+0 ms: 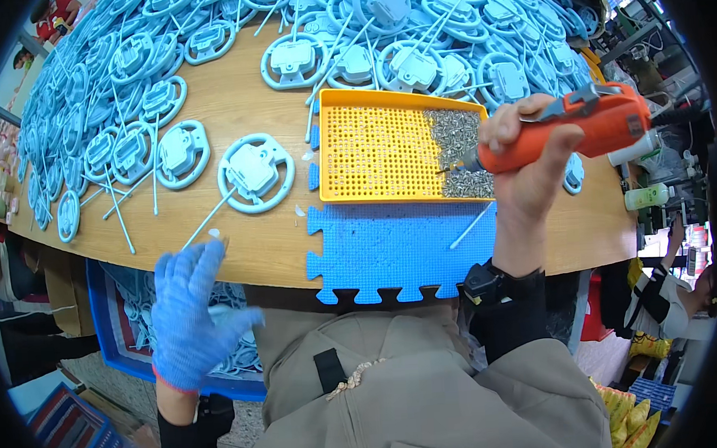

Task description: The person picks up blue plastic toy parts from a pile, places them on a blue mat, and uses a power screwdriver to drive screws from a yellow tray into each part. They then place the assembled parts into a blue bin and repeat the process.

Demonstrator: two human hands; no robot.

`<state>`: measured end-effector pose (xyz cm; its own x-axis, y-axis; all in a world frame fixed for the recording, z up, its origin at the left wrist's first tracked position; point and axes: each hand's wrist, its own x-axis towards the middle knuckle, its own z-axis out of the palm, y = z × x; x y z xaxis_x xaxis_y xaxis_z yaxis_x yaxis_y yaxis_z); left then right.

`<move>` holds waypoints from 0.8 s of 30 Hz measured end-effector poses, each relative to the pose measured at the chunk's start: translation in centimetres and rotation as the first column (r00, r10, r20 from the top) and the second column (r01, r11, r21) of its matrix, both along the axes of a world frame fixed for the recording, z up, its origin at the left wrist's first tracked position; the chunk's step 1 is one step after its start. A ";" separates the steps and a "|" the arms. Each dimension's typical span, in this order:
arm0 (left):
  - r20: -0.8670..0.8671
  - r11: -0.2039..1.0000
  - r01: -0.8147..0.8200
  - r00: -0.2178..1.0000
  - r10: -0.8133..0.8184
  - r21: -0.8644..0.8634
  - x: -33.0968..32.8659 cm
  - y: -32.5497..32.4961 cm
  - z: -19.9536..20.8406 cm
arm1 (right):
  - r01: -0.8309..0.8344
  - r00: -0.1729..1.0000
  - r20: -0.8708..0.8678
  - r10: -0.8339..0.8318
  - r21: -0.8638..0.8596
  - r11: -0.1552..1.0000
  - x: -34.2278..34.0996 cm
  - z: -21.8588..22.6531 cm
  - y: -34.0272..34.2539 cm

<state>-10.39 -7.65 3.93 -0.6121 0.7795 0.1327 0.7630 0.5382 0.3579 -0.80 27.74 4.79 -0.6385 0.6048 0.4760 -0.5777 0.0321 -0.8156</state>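
Note:
My right hand grips an orange electric screwdriver, holding it over the right end of a yellow tray. The driver's bit points left, above loose small screws. Many more screws stand in the tray's perforated plate. My left hand, in a blue knit glove, hovers off the table's front edge with its fingers apart and nothing in it. Ahead of that hand lies a light-blue plastic steering-wheel-shaped part with a thin stem. Beneath the tray's near edge a blue foam mat covers part of the table.
A big pile of the same blue parts fills the far side and left of the wooden table. Below the front edge, a blue crate holds more parts. Bottles stand at the right; another person is farther right.

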 end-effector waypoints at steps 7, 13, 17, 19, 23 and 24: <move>-0.186 0.981 -0.127 0.971 0.153 0.145 -7.5 7.6 -5.5 | 0.056 0.998 0.034 -0.056 0.016 0.998 -2.6 -1.5 0.1; -0.096 0.982 -0.141 0.984 0.153 0.128 -7.4 8.7 -5.6 | 0.078 0.995 0.063 -0.080 0.037 0.996 -3.0 -2.4 0.6; -0.068 0.949 -0.103 0.989 0.129 0.297 -4.8 7.3 -6.0 | 0.066 0.996 0.055 -0.067 0.017 0.998 -3.2 -2.7 0.8; -0.064 0.927 -0.076 0.992 0.107 0.368 -3.1 6.7 -6.1 | 0.087 0.995 0.054 -0.088 0.030 0.996 -3.0 -2.4 0.9; -0.096 0.894 0.125 0.991 -0.093 0.429 1.3 6.9 -4.9 | 0.077 0.996 0.047 -0.078 0.025 0.997 -3.1 -2.3 0.6; -0.027 0.926 0.154 0.988 -0.154 0.344 1.9 7.8 -4.2 | 0.097 0.994 0.037 -0.098 0.017 0.995 -3.1 -2.6 0.7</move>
<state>-8.53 0.18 -0.29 -0.4884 0.7708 0.4090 0.8264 0.2580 0.5005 -3.87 28.42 2.24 -0.5943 0.6582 0.4621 -0.5400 0.0992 -0.8358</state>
